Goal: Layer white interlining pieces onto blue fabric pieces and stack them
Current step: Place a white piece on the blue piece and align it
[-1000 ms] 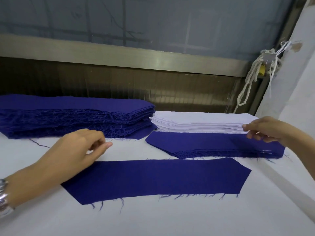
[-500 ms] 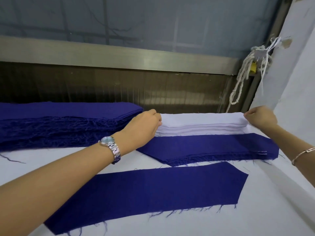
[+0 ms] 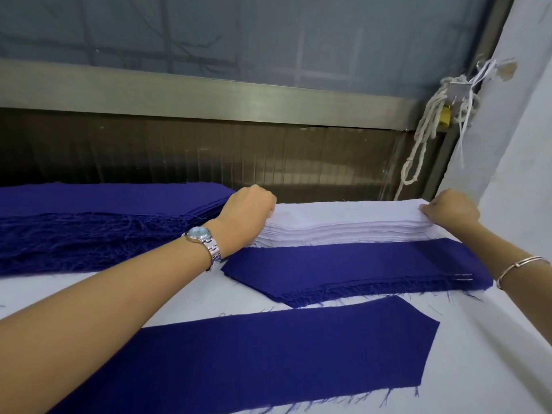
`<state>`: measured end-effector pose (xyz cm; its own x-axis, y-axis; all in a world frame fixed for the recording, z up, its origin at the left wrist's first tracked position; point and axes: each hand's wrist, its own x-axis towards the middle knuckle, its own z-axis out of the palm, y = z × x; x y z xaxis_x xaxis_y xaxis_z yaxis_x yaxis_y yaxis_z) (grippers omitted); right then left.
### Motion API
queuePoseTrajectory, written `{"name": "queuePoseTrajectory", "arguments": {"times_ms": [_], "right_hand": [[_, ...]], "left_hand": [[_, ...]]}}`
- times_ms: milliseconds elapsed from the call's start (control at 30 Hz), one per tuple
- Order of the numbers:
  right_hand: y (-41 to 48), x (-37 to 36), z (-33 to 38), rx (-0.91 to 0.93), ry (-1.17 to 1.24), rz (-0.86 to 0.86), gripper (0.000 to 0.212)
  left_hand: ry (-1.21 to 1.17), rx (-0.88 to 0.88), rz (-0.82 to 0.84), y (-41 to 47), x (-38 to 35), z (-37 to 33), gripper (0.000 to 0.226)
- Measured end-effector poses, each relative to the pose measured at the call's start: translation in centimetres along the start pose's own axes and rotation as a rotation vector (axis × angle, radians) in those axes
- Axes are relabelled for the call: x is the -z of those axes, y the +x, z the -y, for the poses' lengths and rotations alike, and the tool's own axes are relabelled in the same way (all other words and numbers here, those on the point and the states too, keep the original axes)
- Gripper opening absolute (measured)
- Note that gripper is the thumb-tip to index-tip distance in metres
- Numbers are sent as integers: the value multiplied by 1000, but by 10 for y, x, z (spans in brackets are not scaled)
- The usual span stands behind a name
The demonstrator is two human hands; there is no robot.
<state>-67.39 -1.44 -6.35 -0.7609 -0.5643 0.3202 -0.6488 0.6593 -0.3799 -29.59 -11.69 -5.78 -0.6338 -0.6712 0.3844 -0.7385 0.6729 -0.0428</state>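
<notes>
Across the middle of the frame, both arms are reaching forward to the white interlining stack [image 3: 343, 225], which is lying at the far side of the white table [image 3: 484, 369]. From the lower left, the left hand [image 3: 249, 210] is stretching out with its back facing the camera and its fingers curling over the stack's left end, gripping the top edge; the fingertips themselves are hiding behind the knuckles. A wristwatch [image 3: 203, 239] is sitting on that wrist. At the right edge, the right hand [image 3: 451, 212], wearing a bracelet [image 3: 519, 265], is bending at the wrist and pinching the top sheets at the stack's right end between thumb and curled fingers. Just below the white stack, a small blue stack [image 3: 343, 270] is lying, and nearer the camera a single blue fabric piece [image 3: 268, 354] is lying flat. A large blue stack [image 3: 104, 222] is filling the left side, and a knotted rope [image 3: 424, 138] is hanging at the upper right.
</notes>
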Motion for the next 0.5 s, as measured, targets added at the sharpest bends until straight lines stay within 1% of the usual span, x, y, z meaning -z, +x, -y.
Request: {"name": "queuePoseTrajectory", "arguments": {"times_ms": [67,167,267,367,433,500], "right_hand": [[0,-3,-1,8,-2,-38,35],[0,-6,-2,18,23,-78,28],[1,-7,-1,49,71,-85,21],[0,-7,1,117,160,-72,9],[-1,-8,1,124,261,-68,11],[-1,-9,2,120,374,-61,23]], "left_hand": [[-38,25,-11,4,1,2,16],[-71,44,5,6,3,3,19],[-74,39,40,6,4,3,19],[-90,42,88,11,10,0,20],[-81,48,110,14,13,-3,22],[-59,46,122,16,14,-6,23]]}}
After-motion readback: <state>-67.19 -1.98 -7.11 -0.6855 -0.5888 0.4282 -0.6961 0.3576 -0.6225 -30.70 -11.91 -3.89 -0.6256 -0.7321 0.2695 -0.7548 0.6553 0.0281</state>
